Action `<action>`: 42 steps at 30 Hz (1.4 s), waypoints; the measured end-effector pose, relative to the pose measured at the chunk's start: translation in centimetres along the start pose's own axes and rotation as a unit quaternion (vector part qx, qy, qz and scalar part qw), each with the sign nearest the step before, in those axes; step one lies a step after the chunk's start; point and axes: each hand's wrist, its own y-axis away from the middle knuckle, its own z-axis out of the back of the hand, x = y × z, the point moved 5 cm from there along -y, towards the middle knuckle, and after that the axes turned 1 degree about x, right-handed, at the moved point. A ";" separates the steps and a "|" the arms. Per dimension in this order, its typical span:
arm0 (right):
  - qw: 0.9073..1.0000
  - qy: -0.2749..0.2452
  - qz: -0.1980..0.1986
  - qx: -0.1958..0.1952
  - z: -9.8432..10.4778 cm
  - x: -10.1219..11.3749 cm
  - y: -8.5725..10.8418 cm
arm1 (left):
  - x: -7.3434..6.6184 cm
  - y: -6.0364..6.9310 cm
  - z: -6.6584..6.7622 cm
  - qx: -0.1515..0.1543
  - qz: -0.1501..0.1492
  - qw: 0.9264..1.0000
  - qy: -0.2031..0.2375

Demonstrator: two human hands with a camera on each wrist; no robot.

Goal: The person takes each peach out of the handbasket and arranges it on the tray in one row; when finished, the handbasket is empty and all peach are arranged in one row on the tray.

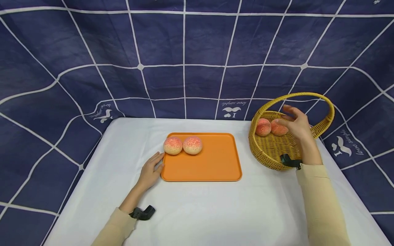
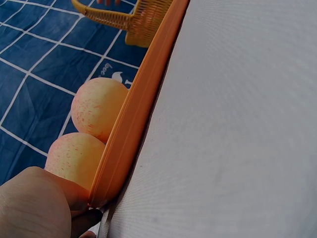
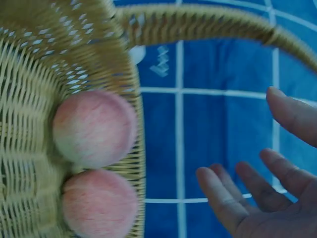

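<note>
Two peaches, the left one (image 1: 173,145) and the right one (image 1: 192,145), sit side by side at the upper left of an orange tray (image 1: 209,167). My left hand (image 1: 150,171) rests at the tray's left edge, fingertips touching it near the left peach. Over the wicker basket (image 1: 267,155), inside its raised handle, hovers my right hand (image 1: 297,124) with fingers spread and nothing held. Two more peaches, one (image 3: 95,128) beside the other (image 3: 100,204), lie in the basket; the right wrist view shows a gap between them and my fingers.
A white cloth (image 1: 197,212) covers the table under the tray and basket. Behind and beside it hangs dark blue cloth (image 1: 203,82) with white grid lines. The basket's tall handle (image 1: 303,94) arches above its right part.
</note>
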 end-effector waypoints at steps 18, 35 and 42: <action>0.997 -0.044 -0.049 0.039 -2.9 -5.0 -4.6 | 0.0 -0.2 -0.2 -0.007 -0.021 1.000 -0.001; 0.997 -0.009 -0.054 0.059 -4.1 -6.6 -4.9 | 0.2 -0.1 -0.1 0.005 -0.001 1.000 -0.007; 0.994 -0.005 -0.064 0.092 -4.6 -7.6 -5.0 | 0.5 -0.1 -0.2 0.007 0.007 1.000 -0.006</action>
